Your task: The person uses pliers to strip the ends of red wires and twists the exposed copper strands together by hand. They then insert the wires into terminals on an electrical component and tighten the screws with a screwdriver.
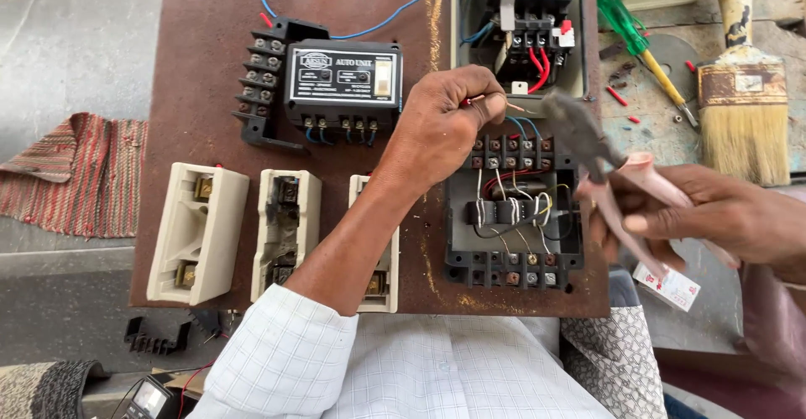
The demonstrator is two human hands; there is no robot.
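While my left hand [441, 121] pinches the thin red wire [491, 100] at centre frame over the terminal block [512, 209], I close my right hand [714, 213] around the pink-handled pliers [604, 171], aiming carefully at the bare tip.

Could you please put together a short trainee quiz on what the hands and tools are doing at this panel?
1. True or false: the left hand pinches a thin red wire between its fingertips.
2. Which tool does the right hand hold? A) the green screwdriver B) the pliers with pink handles C) the paintbrush
3. How many cream fuse holders lie in a row along the lower left of the rusty board?

Key: 1 true; 2 B; 3 three, the third partly hidden by the left forearm.
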